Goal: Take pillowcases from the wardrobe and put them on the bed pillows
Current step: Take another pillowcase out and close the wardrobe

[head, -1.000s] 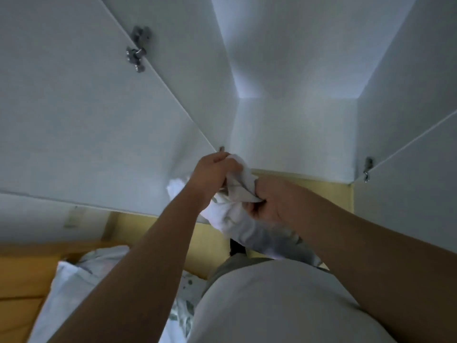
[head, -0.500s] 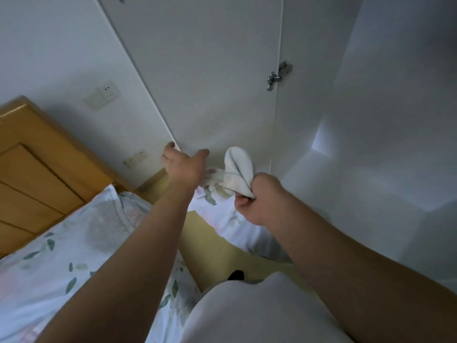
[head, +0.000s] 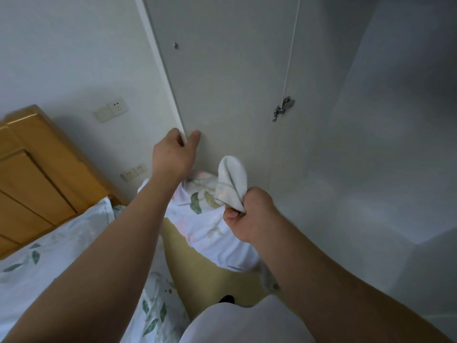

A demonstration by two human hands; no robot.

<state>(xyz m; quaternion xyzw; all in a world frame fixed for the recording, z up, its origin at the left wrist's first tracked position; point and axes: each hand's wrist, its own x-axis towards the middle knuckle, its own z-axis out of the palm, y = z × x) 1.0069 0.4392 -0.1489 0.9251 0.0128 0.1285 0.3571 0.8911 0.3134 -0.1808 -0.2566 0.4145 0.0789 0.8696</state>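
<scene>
Head view, taken from above with the wardrobe door as my landmark.

Item: left hand. I see it at the door's free edge, low down, fingers hooked round the outer side of the edge and the thumb pressed on the door's face. Grasping the door edge.

Item: right hand. It sits below and to the right of the left hand, in front of the door, clenched into a fist around a bunch of cloth.

Item: pillowcase. White fabric with green leaves and faint pink patches. One folded end sticks up out of the right fist; the rest hangs down below the door toward the yellow floor, partly behind the left forearm.

Item: hinge. Metal, on the door's right side where it meets the wardrobe interior, which I read as plain white panels.

Item: bed. Left of the door, covered in matching leaf-print bedding, with a wooden headboard against the wall.

Item: wall sockets. Left of the door edge, above the headboard; a second pair lower down.
</scene>
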